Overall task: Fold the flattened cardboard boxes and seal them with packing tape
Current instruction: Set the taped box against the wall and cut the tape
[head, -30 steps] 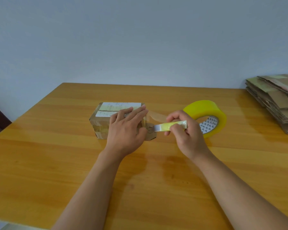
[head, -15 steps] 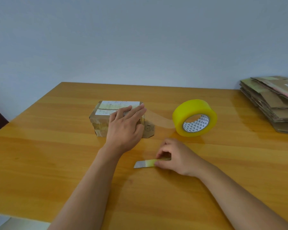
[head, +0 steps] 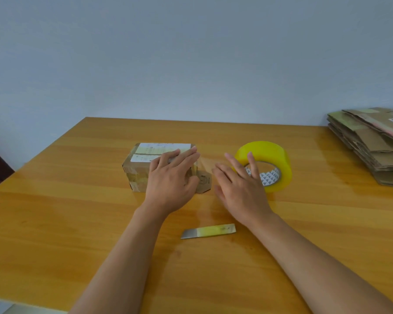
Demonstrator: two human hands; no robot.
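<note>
The folded box (head: pixel 145 168) sits mid-worktop (head: pixel 55 223), the left hand (head: pixel 170 184) pressing flat on it, fingers straight. A clear tape strip seems to run to the yellow roll (head: pixel 270 159); the right hand (head: pixel 241 189), spread and empty, hovers beside it. The cutter (head: pixel 208 231) lies nearer. Sealing looks nearly done; a flattened stack (head: pixel 372 146) waits.

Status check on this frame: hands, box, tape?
Left hand flat on box. Right hand open, reaching by tape roll. Cutter blade lying loose on table.
</note>
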